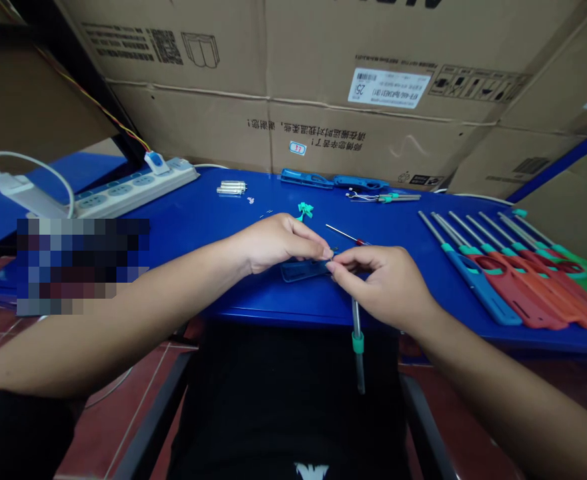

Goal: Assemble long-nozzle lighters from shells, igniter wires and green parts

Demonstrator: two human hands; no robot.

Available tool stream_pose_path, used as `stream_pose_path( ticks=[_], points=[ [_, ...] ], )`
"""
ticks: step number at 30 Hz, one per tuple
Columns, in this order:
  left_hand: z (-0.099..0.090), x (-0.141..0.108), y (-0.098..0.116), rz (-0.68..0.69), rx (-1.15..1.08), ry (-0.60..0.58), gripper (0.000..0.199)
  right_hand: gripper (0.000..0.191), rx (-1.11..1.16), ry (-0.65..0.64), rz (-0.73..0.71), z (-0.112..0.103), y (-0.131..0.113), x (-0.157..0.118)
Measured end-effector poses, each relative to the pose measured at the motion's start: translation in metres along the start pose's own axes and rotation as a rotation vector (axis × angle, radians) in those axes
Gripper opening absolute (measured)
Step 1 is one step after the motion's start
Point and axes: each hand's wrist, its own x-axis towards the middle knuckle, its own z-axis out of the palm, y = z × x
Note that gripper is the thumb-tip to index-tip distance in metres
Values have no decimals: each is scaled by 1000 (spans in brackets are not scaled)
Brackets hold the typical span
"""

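My left hand [278, 244] and my right hand [383, 288] meet over the blue tabletop [253, 293], their fingertips pinching a small thin dark part [331, 254] too small to identify. Below them lies a dark blue plastic lighter shell [298, 270], partly hidden by my fingers. A metal tube with a teal collar [357, 343] sticks out from under my right hand, past the table's front edge. Nearest my fingertips, a red-handled small screwdriver [343, 235] lies just beyond them, and a teal plastic piece [304, 211] lies farther back.
Finished long-nosed lighters [513, 273] in blue, red, orange and green lie side by side at right. Blue shells [333, 180], metal cylinders [232, 188] and a wired part [383, 197] lie at the back. A power strip [133, 190] stands left, before cardboard boxes [293, 80].
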Motion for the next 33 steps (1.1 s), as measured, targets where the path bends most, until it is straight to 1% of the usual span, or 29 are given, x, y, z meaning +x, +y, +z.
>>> stream_pose_path(
  ticks=[2, 4, 6, 7, 10, 13, 17, 19, 21, 23, 25, 27, 29, 31, 33],
  points=[
    [0, 5, 5, -43, 59, -10, 11, 16, -3, -48, -14, -6, 11, 4],
    [1, 10, 11, -76, 107, -22, 9, 19, -42, -12, -56, -14, 22, 12],
    [3, 15, 18, -96, 163, -38, 7, 18, -105, 68, -168, -21, 32, 22],
    [4, 18, 21, -100, 191, -43, 6, 18, -136, 74, -252, -25, 36, 27],
    [4, 25, 26, -94, 237, -38, 3, 21, -182, -5, -462, -32, 43, 39],
    [2, 29, 24, -83, 217, -47, 3, 21, -220, -52, -547, -33, 43, 43],
    [-3, 33, 15, -58, 181, -86, 13, 20, -317, -58, -609, -32, 43, 46],
    [-7, 35, 11, -20, 219, -112, 21, 19, -309, -89, -607, -33, 45, 50],
    [-13, 34, 7, 30, 321, -151, 35, 16, -260, -102, -552, -34, 50, 54],
    [-19, 32, 5, 64, 501, -194, 52, 12, -180, -93, -453, -32, 57, 56],
    [-25, 27, 3, 96, 720, -236, 63, 11, -66, -89, -335, -28, 62, 56],
    [-28, 21, 1, 157, 914, -241, 60, 12, 42, -100, -236, -21, 65, 56],
    [-29, 15, -1, 262, 1059, -218, 46, 12, 96, -114, -185, -14, 65, 55],
    [-29, 11, -4, 359, 1150, -186, 32, 11, 83, -133, -190, -7, 62, 55],
    [-30, 8, -7, 415, 1190, -167, 28, 10, 38, -144, -215, -2, 59, 55]
  ],
)
